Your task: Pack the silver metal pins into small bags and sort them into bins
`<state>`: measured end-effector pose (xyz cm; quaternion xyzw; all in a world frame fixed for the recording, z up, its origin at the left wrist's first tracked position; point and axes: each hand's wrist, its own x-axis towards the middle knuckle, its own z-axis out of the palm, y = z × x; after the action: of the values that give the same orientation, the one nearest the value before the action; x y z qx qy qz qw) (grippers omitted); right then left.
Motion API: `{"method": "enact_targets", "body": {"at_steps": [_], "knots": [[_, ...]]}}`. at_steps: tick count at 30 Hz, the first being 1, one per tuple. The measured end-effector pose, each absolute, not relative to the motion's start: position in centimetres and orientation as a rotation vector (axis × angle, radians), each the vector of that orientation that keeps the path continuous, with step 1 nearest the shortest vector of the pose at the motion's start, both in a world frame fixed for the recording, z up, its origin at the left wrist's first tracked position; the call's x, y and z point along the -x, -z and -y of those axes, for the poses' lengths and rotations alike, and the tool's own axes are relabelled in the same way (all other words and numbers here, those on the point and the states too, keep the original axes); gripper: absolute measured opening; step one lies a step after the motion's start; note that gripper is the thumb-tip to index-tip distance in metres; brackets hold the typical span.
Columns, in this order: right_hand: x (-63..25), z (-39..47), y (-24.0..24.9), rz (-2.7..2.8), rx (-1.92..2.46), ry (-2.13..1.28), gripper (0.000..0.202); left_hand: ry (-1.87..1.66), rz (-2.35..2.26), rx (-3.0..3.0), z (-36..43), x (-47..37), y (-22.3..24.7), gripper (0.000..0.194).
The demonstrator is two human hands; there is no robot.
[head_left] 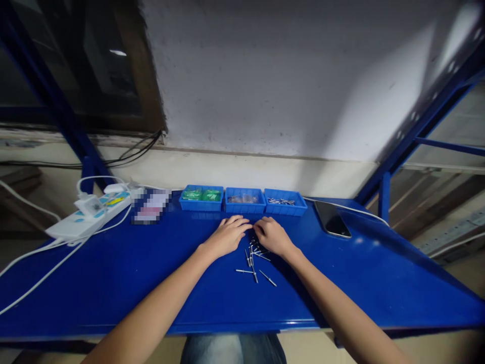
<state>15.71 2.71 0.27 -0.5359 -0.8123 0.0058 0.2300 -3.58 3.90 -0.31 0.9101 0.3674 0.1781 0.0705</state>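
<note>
Several silver rivets [252,262] lie scattered on the blue table [151,283], just in front of my hands. My left hand [226,235] is low over the table, palm down, its fingers reaching toward the right hand. Close beside it, my right hand [272,235] has its fingers curled together at the back of the rivet pile; what they pinch, if anything, is hidden. Behind the hands stand three blue bins: the left bin [200,205] has green packets, the middle bin [245,208] clear packets, and the right bin [286,209] loose silver rivets.
A black phone [332,219] lies at the right. On the left are a white power strip [89,215] with plugs and cables, and a blurred-out card [151,206]. Blue frame posts rise at both sides before the wall [265,81].
</note>
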Motion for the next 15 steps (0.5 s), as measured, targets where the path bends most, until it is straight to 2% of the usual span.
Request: {"method": "enact_targets", "body": {"at_steps": [9,15], "knots": [[-16.0,-3.5,0.5,2.303,1.264,-0.202,0.022,-0.536,-1.123,-2.76,-3.4,3.3,-0.3,0.019],[-15.8,-2.8,0.0,2.275,1.198,-0.234,0.011,-0.602,-1.19,-2.728,-3.4,3.6,-1.1,0.015]]}}
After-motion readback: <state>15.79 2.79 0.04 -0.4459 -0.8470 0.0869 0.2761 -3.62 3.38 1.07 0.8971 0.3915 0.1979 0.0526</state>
